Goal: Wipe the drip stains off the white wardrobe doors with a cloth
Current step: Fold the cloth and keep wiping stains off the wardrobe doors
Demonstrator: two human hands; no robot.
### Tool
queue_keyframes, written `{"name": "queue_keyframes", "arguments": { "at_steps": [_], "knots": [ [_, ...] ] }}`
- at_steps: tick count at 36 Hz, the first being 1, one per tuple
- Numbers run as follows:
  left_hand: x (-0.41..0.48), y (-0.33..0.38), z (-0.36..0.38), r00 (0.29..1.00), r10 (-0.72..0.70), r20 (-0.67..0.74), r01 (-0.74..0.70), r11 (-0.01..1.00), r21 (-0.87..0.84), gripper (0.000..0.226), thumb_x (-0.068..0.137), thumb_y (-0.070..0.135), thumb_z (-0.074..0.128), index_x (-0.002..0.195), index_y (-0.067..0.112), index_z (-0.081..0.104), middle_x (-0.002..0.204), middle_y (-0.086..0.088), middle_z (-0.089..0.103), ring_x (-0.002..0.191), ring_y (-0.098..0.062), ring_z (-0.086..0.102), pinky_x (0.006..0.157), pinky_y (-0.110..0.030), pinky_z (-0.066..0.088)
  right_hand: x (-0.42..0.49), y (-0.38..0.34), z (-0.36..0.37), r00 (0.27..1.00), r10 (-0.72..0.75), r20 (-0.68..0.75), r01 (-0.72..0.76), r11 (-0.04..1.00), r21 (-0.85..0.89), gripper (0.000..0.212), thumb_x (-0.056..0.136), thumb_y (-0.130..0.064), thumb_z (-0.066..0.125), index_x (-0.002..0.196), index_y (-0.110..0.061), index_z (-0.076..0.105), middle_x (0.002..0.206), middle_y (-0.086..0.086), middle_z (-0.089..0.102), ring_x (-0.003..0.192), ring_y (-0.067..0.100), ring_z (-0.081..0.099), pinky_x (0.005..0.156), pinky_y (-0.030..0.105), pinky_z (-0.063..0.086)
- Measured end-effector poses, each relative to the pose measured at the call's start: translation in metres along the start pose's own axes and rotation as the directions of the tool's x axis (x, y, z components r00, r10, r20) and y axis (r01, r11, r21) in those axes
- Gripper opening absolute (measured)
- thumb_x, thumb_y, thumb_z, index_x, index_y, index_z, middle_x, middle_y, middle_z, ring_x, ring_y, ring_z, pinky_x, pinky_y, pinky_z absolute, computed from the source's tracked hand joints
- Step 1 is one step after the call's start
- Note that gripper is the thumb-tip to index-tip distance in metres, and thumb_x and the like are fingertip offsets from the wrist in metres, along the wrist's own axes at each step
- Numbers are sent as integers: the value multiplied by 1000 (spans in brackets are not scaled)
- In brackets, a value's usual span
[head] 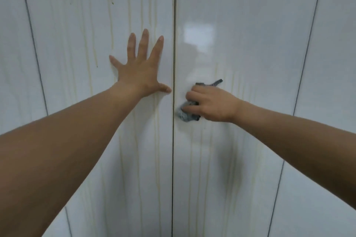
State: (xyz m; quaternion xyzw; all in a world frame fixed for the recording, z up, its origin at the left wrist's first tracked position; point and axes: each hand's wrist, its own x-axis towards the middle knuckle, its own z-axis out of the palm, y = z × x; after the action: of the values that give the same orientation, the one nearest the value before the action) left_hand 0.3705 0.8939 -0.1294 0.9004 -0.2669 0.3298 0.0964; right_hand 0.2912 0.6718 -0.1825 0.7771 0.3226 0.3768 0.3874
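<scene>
From the head view: my left grip [140, 69] is spread flat on the left wardrobe door [77, 82], fingers straight. My right grip [213, 104] bunches the grey cloth [187, 116] against the right wardrobe door [250, 54], just beside the centre seam [174, 150]. Yellowish drip stains [157, 136] streak both doors.

Single head-worn wide-angle camera, facing forward at the wardrobe doors [250, 15] from close range. Both forearms [77, 140] enter from the lower left and lower right corners. The centre seam [174, 25] runs vertically between the left hand [138, 71] and the right hand [213, 104], mid-frame.
</scene>
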Motion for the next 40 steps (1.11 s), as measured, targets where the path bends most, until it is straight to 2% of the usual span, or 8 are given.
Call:
{"name": "queue_keyframes", "arguments": {
  "at_steps": [5,10,13,17,22,27,34,40],
  "knots": [
    [-42,-6,37,990,-3,140,-4,999,44,161,54,76,86,147,42,-42,154,4,-52,147,-32,-42,107,-86,3,27,71,-45,915,352,-199,-374,923,-87,39,99,-39,44,119,-13,66,112,11,53,98,22,46,81,36,43],
    [-42,3,52,984,-51,173,48,999,25,169,51,69,91,145,39,-46,147,2,-60,141,-35,-49,105,-88,6,29,105,-38,595,728,-340,-742,660,116,28,92,-22,52,104,-11,76,103,16,55,97,31,48,71,22,28],
    [-39,0,52,985,-59,162,58,998,14,169,48,71,91,146,42,-43,147,4,-60,142,-33,-48,105,-87,4,27,85,-25,533,777,-335,-751,617,236,36,88,-15,41,100,-7,74,101,19,56,94,28,46,73,25,26],
    [-40,-3,53,986,-52,157,50,999,22,168,47,72,91,146,43,-41,149,5,-58,142,-32,-48,106,-87,5,2,48,-3,718,615,-326,-573,788,224,17,84,3,57,91,-3,71,93,20,55,83,32,47,67,38,39],
    [-40,-1,50,983,-60,171,58,998,21,168,48,71,91,144,43,-44,147,5,-60,142,-32,-48,106,-87,5,-32,30,-3,969,247,-12,-246,966,77,25,80,2,59,101,-5,73,95,20,59,80,32,51,65,39,43],
    [-41,0,48,981,-62,183,60,998,20,168,49,70,91,143,42,-46,147,4,-60,141,-33,-49,106,-87,5,-6,69,-41,901,426,-77,-426,904,15,24,98,-36,62,116,-21,64,111,0,53,98,20,51,86,35,44],
    [-42,1,47,980,-68,189,63,998,32,168,48,70,91,144,43,-44,146,5,-60,140,-32,-51,106,-88,5,16,85,-31,477,789,-387,-759,592,272,22,86,4,57,94,-7,75,93,22,56,88,42,53,67,43,44],
    [-42,0,47,981,-64,184,57,997,43,168,48,72,90,145,42,-44,147,5,-59,140,-32,-50,106,-87,5,-27,27,12,832,476,-286,-445,879,172,19,88,2,63,103,-6,70,92,22,59,80,34,53,68,41,44]
  ]
}}
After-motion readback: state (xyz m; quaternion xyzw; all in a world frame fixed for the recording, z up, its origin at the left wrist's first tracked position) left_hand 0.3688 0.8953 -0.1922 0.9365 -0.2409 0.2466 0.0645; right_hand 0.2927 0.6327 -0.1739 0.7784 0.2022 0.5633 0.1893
